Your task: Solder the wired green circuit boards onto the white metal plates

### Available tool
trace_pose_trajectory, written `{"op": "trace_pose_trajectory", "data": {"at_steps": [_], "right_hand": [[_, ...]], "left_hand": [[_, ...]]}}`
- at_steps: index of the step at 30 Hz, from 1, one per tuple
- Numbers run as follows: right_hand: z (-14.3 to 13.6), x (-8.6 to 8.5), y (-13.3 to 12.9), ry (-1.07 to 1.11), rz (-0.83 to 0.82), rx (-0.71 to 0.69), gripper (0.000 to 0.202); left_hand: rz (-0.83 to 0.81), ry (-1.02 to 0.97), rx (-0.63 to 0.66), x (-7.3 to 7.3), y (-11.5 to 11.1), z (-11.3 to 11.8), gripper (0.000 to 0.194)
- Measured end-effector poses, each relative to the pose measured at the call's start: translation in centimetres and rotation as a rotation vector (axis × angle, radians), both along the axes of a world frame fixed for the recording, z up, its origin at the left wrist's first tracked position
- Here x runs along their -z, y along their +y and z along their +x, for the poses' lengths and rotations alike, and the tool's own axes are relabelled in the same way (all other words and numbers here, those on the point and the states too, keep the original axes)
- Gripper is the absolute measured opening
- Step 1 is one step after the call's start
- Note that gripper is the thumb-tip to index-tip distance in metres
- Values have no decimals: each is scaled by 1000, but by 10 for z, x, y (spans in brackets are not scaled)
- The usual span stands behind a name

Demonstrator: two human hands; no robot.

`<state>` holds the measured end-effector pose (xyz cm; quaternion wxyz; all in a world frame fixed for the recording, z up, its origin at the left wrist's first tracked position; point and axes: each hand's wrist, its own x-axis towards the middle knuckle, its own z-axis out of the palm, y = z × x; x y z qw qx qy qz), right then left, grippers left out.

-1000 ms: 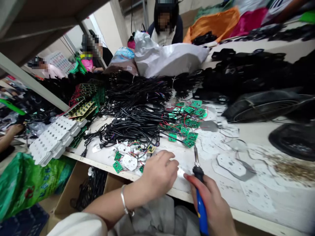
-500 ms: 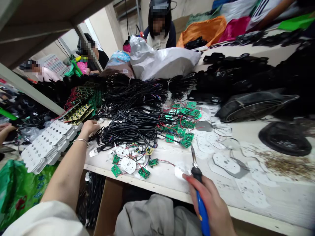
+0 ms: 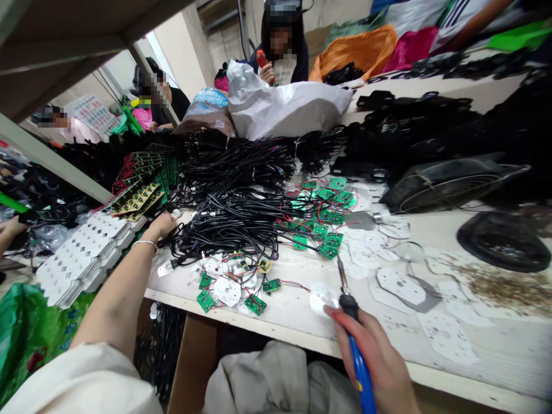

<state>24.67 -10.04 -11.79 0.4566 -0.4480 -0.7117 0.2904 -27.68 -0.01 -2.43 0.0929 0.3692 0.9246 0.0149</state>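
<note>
Soldering iron (image 3: 349,306), metal-tipped, smooth handle (image 3: 362,372) clasped in right grip (image 3: 383,357), left grip (image 3: 162,225) unclear beside thin black cables (image 3: 233,223)

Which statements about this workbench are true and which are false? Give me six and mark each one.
1. The right grip holds a soldering iron. True.
2. The left grip is over the orange sack. False: it is at the left end of the black cables.
3. The bracelet is on the right arm. False: it is on the left arm.
4. The soldering iron's tip points back at its holder. False: it points away.
5. The white plates at the left are stacked. True.
6. Across the bench, a person holds something red. True.
</note>
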Motion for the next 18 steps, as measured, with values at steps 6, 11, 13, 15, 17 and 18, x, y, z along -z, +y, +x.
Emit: {"op": "trace_pose_trajectory", "data": {"at_steps": [6,11,13,15,17,18], "right_hand": [[-1,1,-1,18,-20,10,25],[-1,3,0,1,53,18,22],[-2,3,0,37,36,33,21],[-4,4,-1,75,22,40,21],[-5,5,-2,107,14,31,21],[-5,5,-2,117,5,28,22]], "left_hand": [[283,-84,-73,-25,-8,15,18],[548,-400,-77,-40,-12,46,8],[625,-548,-50,-47,-13,61,12],[680,-669,-15,-56,-16,78,18],[750,-793,37,-64,-22,99,27],[793,-839,77,-67,-26,111,30]]}}
